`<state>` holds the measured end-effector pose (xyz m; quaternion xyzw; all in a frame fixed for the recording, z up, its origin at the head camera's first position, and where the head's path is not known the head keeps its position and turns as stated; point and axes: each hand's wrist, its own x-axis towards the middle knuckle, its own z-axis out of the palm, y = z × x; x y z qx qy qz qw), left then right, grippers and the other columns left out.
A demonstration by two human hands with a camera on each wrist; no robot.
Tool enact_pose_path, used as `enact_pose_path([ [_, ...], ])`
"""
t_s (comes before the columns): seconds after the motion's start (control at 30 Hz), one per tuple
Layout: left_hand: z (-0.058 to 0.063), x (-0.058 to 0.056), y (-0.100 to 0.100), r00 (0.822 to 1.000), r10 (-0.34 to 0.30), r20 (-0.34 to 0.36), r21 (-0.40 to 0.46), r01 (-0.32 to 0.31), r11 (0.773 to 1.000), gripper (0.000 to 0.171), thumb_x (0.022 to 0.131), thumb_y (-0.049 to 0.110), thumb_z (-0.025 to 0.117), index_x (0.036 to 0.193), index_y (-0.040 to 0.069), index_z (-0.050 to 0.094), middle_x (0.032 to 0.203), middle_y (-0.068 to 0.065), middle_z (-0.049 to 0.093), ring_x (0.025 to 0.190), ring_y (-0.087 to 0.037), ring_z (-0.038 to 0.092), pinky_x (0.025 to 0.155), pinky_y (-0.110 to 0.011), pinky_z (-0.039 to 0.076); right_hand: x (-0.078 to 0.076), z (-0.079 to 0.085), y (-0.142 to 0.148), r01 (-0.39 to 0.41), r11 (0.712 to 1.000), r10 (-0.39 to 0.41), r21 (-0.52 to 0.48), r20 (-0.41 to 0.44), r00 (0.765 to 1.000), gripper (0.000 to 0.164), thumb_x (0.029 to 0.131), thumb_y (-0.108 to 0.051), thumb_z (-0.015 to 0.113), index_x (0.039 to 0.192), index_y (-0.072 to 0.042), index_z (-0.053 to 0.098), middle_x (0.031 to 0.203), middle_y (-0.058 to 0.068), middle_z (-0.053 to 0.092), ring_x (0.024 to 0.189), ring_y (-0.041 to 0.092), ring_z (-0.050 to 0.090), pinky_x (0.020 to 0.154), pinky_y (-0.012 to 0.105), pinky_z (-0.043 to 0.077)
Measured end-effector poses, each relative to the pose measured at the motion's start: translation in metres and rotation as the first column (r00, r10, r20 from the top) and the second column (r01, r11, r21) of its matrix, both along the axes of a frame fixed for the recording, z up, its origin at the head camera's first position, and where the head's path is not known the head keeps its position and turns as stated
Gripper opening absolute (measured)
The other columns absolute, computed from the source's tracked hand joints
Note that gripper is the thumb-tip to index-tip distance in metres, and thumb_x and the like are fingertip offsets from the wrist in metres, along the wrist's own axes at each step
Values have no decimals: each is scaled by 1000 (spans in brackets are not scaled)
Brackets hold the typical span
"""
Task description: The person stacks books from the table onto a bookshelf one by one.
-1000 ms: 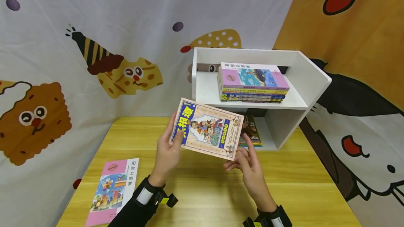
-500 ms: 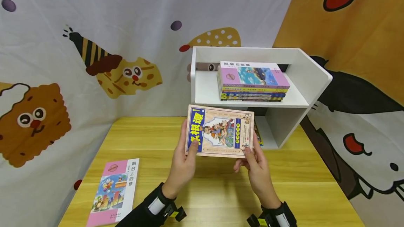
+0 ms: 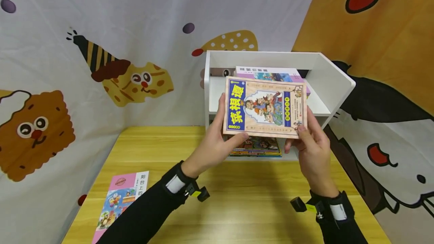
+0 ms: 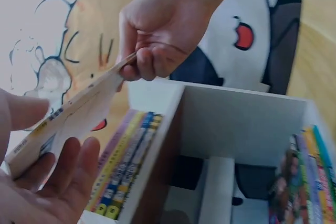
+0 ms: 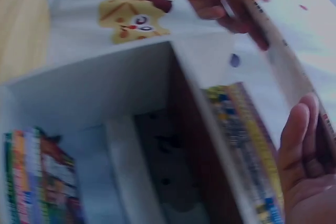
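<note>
A thin tan book [image 3: 266,108] with a blue title strip and a cartoon group on its cover is held between both hands in the head view. My left hand [image 3: 218,134] grips its left end, thumb over the front edge and fingers beneath. At the opposite end my right hand [image 3: 313,148] pinches the lower right corner. The book overlaps the book stack [image 3: 264,71] on the upper shelf, hiding much of it. In the left wrist view the book [image 4: 79,106] slants between the two hands, edge toward the camera.
A white two-tier shelf [image 3: 335,86] stands at the table's back. More books [image 3: 257,146] lie stacked in its lower compartment. A pink and white book [image 3: 116,199] lies at the left of the wooden table [image 3: 244,206], partly behind the left sleeve.
Both hands have carried the book up and to the right, from over the table to in front of the upper shelf. The right hand has taken hold of its right end.
</note>
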<state>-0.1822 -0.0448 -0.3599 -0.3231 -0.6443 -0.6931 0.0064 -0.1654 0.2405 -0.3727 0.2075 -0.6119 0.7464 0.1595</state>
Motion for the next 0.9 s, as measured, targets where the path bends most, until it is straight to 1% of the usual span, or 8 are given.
enact_pose_path([
  [0.1,17,-17,6,1000,-27,9,0,27,1000,113,109,12,71,175,44,-15,173,-6,47,139,-30,70,106,-37,63,-9,25,10,10,1000,-10,-1,78,997,59,119,-19,50,175,-15,32,150,10,70,66,18,68,59,27,59],
  [0.17,26,-27,10,1000,-19,5,-13,19,1000,113,108,12,72,176,40,-14,172,-8,48,139,-29,69,107,-36,62,-14,38,17,-3,1000,3,4,123,992,62,118,-21,53,175,-13,31,143,8,73,66,17,68,60,26,59],
  [0.33,37,-47,17,999,17,27,-47,-16,999,109,107,18,75,179,34,-5,166,-8,55,137,-26,70,104,-34,64,-29,56,34,-57,998,56,-2,226,973,68,117,-21,56,177,-11,26,133,5,76,69,17,69,63,25,60],
  [0.47,36,-54,22,999,41,32,-80,-38,996,105,106,24,77,180,32,2,162,-6,59,136,-22,70,105,-34,63,-37,60,45,-95,995,95,-17,323,942,74,116,-24,58,178,-10,20,122,4,78,72,16,68,65,25,59],
  [0.57,34,-56,23,996,72,49,-107,-67,992,105,104,30,81,179,34,8,156,-2,65,132,-19,71,103,-33,64,-38,60,51,-117,992,127,-49,359,925,78,116,-25,60,179,-13,17,126,3,78,73,15,68,66,24,60],
  [0.73,33,-57,20,992,108,67,-141,-98,985,106,100,36,85,179,33,14,152,7,67,129,-16,67,97,-34,63,-36,55,57,-175,977,206,-123,326,923,78,115,-11,58,179,-16,14,142,5,75,73,16,73,66,25,63],
  [0.83,32,-56,18,989,145,28,-190,-138,972,103,100,39,84,179,31,18,148,8,70,119,-17,67,87,-33,61,-36,50,61,-187,975,214,-117,297,931,81,113,-1,58,179,-16,13,146,6,73,73,17,75,67,25,65],
  [0.9,32,-55,18,980,196,-23,-250,-195,948,99,101,42,83,178,29,22,141,7,74,107,-17,68,79,-30,58,-36,47,63,-160,984,175,-76,283,943,83,111,2,60,179,-15,15,147,5,73,73,17,75,68,24,65],
])
